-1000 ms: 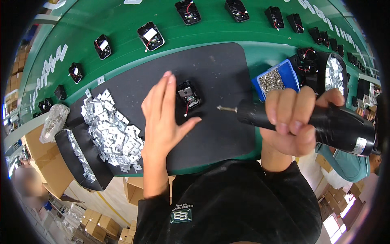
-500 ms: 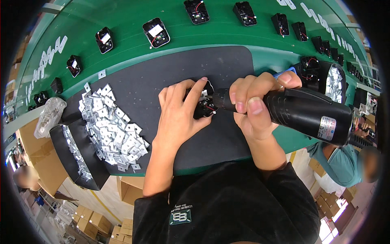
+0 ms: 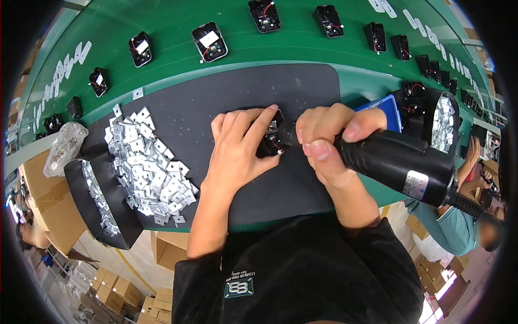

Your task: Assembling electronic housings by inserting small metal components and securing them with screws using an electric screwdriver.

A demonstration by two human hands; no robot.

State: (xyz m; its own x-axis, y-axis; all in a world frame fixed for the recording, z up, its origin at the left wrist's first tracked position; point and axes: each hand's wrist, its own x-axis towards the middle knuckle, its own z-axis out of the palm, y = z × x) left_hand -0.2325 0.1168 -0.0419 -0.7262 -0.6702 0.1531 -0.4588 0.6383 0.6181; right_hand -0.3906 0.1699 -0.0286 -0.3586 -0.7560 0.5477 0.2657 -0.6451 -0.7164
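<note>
A small black plastic housing (image 3: 271,141) with a red wire lies on the dark mat, and my left hand (image 3: 236,148) is wrapped round its left side. In my right hand (image 3: 332,146) is a black electric screwdriver (image 3: 396,164), held lying nearly level, its nose pointing left at the housing. The bit's tip is hidden between the nose and the housing, so I cannot tell whether it touches a screw. Left of my left hand spreads a heap of square silvery metal plates (image 3: 154,170), each with a hole.
Similar black housings (image 3: 210,42) stand spaced along the green conveyor (image 3: 178,32). At right are a blue tray (image 3: 393,110) and a bin of small metal parts (image 3: 443,124). A black box (image 3: 121,197) and a plastic bag (image 3: 67,148) sit at left. A co-worker (image 3: 448,227) is at far right.
My right hand has shifted slightly left, and the screwdriver's rear end has swung down and left. More of the blue tray shows. My left hand stays on the housing.
</note>
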